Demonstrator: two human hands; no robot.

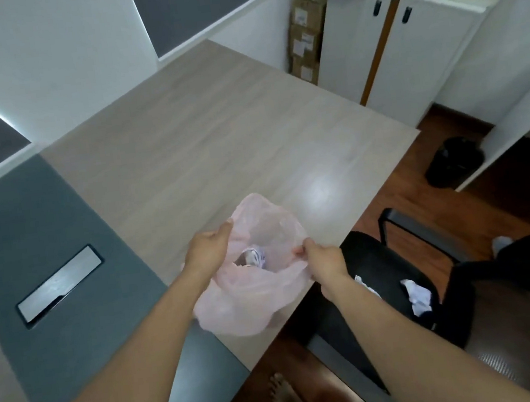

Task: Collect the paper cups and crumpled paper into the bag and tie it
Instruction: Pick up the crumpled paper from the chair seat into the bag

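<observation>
A thin pink plastic bag [252, 297] sits on the near edge of the wooden table [215, 133], its mouth held wide. My left hand [208, 253] grips the bag's left rim and my right hand [322, 257] pinches its right rim. Inside the bag I see a paper cup with a striped pattern [254, 257] lying at the bottom. White crumpled paper [417, 295] lies on the seat of a black chair [394, 261] to the right of the table, with another white scrap [365, 283] partly hidden behind my right forearm.
A grey strip with a metal cable hatch [59, 286] runs along the table's left side. A black waste bin [454, 161] stands on the wood floor at the right. White cabinets [405, 50] and cardboard boxes [305, 35] stand behind. My bare foot [286, 398] is under the table edge.
</observation>
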